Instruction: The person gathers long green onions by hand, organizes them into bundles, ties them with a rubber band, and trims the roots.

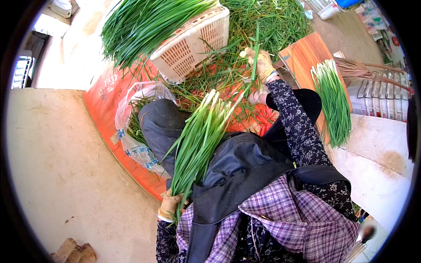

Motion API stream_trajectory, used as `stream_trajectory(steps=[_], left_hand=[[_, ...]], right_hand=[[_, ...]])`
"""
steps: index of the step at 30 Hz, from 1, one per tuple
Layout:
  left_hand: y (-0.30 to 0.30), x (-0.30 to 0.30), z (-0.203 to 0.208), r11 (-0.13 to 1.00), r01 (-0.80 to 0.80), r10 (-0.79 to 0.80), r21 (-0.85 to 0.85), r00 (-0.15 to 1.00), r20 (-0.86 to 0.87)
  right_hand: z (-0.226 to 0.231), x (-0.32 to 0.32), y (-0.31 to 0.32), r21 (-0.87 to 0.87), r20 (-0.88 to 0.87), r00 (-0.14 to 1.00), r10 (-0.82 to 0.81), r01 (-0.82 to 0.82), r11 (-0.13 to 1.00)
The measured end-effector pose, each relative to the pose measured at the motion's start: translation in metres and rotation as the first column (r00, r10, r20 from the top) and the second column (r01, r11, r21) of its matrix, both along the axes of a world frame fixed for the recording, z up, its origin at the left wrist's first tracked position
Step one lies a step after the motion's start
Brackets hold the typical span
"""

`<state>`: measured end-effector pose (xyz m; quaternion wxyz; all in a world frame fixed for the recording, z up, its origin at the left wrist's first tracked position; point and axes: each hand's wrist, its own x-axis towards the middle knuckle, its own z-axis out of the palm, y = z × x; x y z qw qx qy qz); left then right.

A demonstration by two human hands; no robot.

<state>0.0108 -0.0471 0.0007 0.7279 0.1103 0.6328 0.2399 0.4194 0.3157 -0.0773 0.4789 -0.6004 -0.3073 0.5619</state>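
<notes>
A long bunch of green chives lies slantwise over my lap, its pale stem ends pointing up and away. My gloved left hand is closed around the leafy end of this bunch, near my waist. Farther off to the right, my gloved right hand is closed on a few long chive leaves, above the loose greens on the floor. Part of what its fingers grip is hidden by the glove.
A white slotted basket heaped with chives stands ahead. Behind it spreads a pile of loose trimmings. Right, a wooden board bears a neat chive bundle. A clear plastic bag sits on the orange sheet.
</notes>
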Motion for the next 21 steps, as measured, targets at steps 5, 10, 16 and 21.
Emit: stream_trajectory(steps=[5,10,16,21], left_hand=[[-0.004,-0.010,-0.008,0.998,-0.068,0.067,0.001,0.991,0.114],[-0.002,-0.005,-0.004,0.991,-0.126,0.129,-0.035,0.984,0.125],[0.003,0.000,0.008,0.997,-0.074,0.074,-0.013,0.997,0.000],[0.091,0.011,0.070,0.989,0.105,-0.084,0.101,0.978,-0.193]], right_hand=[[-0.015,-0.072,-0.037,0.025,0.031,0.693,0.720,-0.721,0.693],[-0.030,-0.132,-0.075,-0.151,-0.114,0.490,0.864,-0.868,0.473],[-0.029,-0.122,-0.084,0.093,-0.122,0.474,0.872,-0.869,0.485],[-0.020,-0.107,-0.050,0.224,-0.024,0.712,0.701,-0.680,0.698]])
